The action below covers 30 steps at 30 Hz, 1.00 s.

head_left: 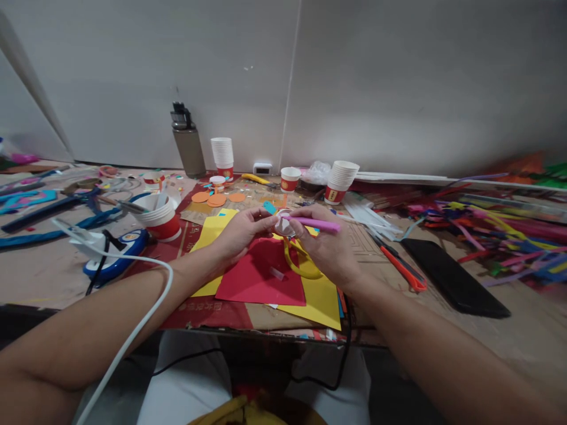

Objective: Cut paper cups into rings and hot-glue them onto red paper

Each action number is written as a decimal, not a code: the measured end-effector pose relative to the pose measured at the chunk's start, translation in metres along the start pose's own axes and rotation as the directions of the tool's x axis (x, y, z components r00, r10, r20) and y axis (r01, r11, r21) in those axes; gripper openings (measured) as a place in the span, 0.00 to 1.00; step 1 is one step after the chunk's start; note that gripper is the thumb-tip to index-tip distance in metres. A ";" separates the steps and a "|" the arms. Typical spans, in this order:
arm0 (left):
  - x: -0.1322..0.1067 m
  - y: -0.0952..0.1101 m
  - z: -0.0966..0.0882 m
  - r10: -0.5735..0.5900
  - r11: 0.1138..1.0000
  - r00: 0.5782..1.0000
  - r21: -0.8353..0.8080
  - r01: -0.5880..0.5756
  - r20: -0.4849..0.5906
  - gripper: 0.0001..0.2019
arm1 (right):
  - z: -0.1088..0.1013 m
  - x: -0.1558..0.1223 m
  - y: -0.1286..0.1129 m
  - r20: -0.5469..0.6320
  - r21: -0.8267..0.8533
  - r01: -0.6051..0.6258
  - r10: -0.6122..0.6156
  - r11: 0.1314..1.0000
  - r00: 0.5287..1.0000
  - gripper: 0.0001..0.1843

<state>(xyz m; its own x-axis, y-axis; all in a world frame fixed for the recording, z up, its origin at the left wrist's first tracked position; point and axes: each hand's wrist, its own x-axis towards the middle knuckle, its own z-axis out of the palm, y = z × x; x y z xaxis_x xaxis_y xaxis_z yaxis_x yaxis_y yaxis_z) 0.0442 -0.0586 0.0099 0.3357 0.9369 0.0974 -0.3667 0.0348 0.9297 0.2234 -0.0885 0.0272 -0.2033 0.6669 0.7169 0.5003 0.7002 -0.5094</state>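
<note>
My left hand (248,233) has its thumb and fingers pinched on the left edge of a small round whitish piece (284,226). From the other side, my right hand (330,248) grips the same piece. A smooth purple stick-like thing (319,224) runs from the piece across my right fingers; whether the two are joined I cannot tell. Yellow loop handles (305,273), apparently of scissors, lie under my right hand, their blades hidden. Below both hands are a red sheet (257,277) and yellow sheets (323,307). A small clear strip (277,273) rests on the red sheet.
Paper cups (162,221) stand left, more stacks (341,180) behind. A white cable (166,283) crosses over my left forearm from a blue-and-white device (117,260). Right lie an orange cutter (404,268), a black phone (456,277) and colourful strips (522,236). Orange discs (217,200) lie behind.
</note>
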 end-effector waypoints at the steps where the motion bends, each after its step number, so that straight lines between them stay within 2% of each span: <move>1: 0.000 0.000 0.000 0.000 1.000 1.000 0.007 0.000 0.001 0.14 | 0.000 0.000 0.000 -0.002 -0.001 -0.001 0.001 1.000 1.000 0.07; 30: 0.000 0.001 0.002 -0.007 1.000 1.000 0.017 0.007 -0.005 0.15 | -0.001 0.000 0.001 -0.037 -0.050 -0.035 0.033 0.998 0.999 0.06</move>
<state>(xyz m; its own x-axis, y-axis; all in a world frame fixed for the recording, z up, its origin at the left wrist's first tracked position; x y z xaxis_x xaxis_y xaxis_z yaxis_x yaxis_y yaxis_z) 0.0455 -0.0590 0.0111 0.3336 0.9385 0.0893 -0.3494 0.0351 0.9363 0.2247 -0.0878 0.0267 -0.1550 0.6797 0.7169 0.5485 0.6628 -0.5098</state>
